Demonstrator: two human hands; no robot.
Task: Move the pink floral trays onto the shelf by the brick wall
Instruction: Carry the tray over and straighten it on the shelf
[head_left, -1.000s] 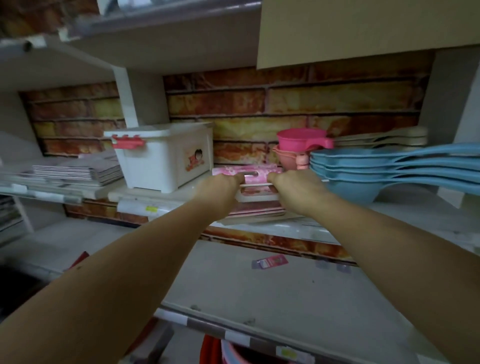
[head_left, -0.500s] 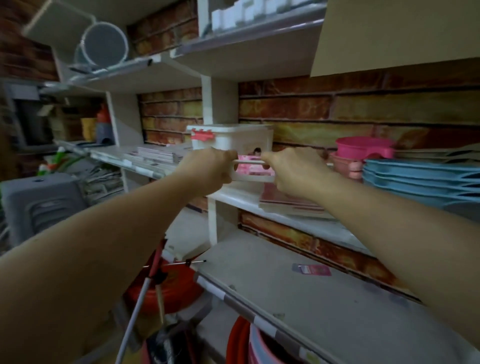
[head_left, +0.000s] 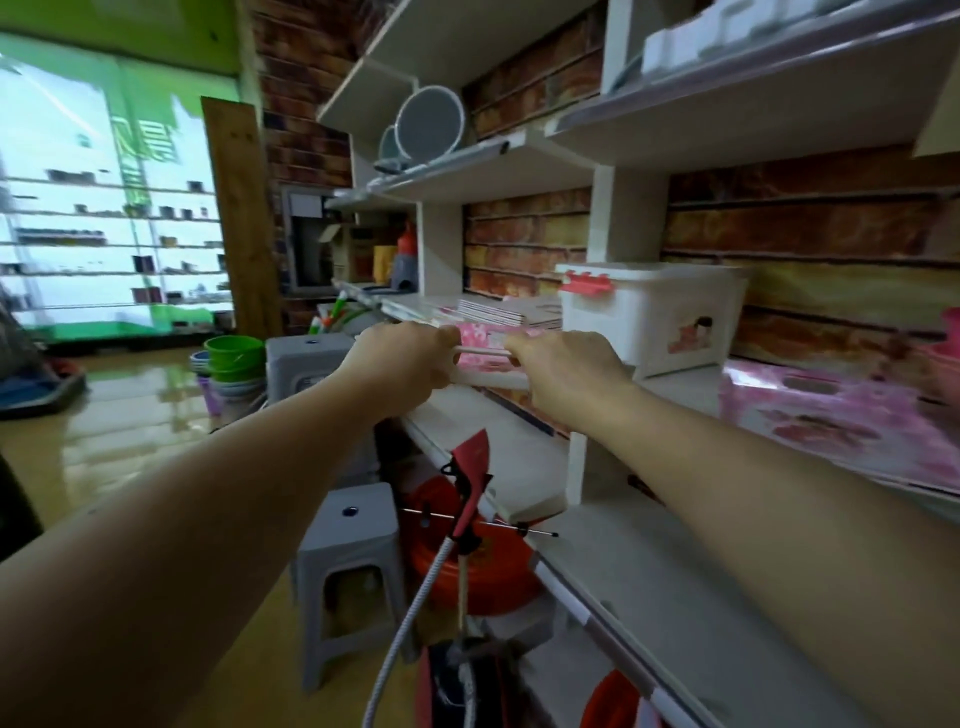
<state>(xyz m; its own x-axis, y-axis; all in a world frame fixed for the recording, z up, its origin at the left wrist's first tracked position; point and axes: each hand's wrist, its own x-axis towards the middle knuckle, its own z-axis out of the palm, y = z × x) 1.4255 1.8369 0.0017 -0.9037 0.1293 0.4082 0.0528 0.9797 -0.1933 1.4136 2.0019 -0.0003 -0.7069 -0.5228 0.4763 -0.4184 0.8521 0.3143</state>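
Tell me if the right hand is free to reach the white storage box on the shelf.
Probably not yet: the right hand and left hand both grip the pink floral tray. The white storage box sits just beyond, unobstructed.

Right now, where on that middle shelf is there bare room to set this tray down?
Both hands, left and right, grip the pink tray. Bare shelf shows in a narrow strip between the white box and the tray stack. Left of the box, stacked flat items crowd it.
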